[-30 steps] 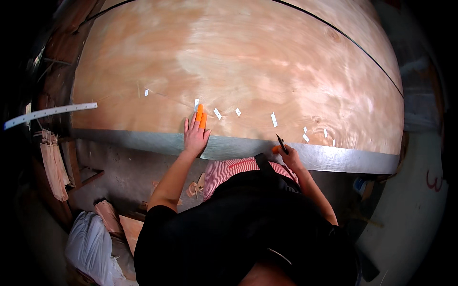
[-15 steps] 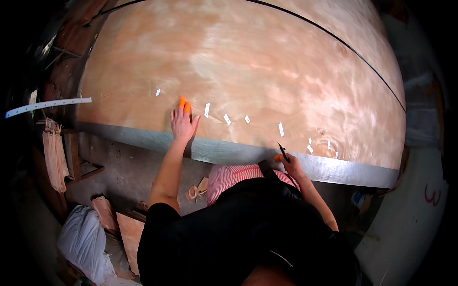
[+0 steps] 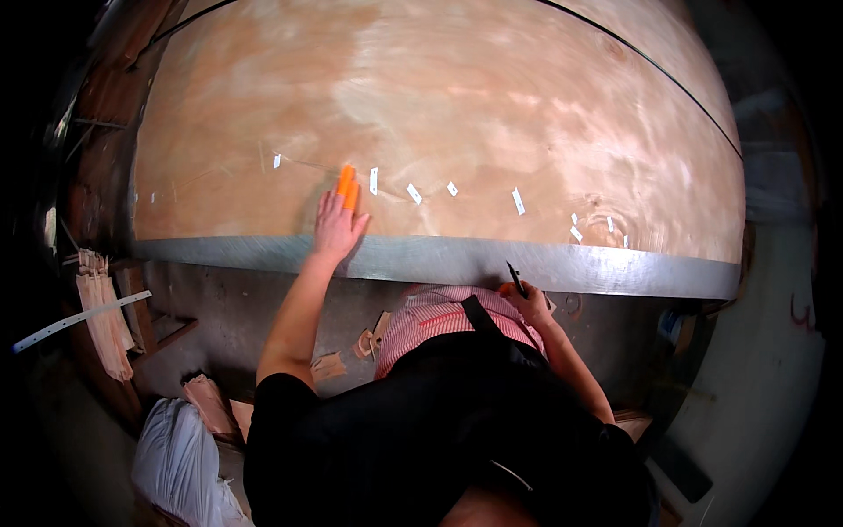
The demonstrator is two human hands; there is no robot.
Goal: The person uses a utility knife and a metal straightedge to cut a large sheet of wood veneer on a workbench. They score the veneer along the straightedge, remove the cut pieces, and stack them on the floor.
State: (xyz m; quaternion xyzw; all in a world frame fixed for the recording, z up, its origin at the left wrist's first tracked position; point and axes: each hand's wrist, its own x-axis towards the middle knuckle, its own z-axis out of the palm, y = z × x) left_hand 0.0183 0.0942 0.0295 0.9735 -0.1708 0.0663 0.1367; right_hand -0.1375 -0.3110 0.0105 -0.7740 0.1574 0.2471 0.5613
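Note:
A broad sheet of pale brown wood veneer lies before me, with several short white tape pieces stuck on it along a thin crack. My left hand rests flat on the sheet near its front edge, left of a tape piece. Its fingers are stretched out, two of them in orange finger covers. Close to my waist, just off the metal edge, my right hand is closed round a slim black knife, its pointed tip up and away from me. Orange also shows on a right finger.
A silver metal strip borders the table's front. At the left hang a dotted white tape strip and a bundle of thin veneer strips. A pale plastic sack stands at lower left. Veneer scraps lie on the floor.
The view has shifted, and the dotted white strip now hangs lower, away from the sheet's left edge. My left hand has slid slightly toward the nearest tape piece. The knife stays in my right hand.

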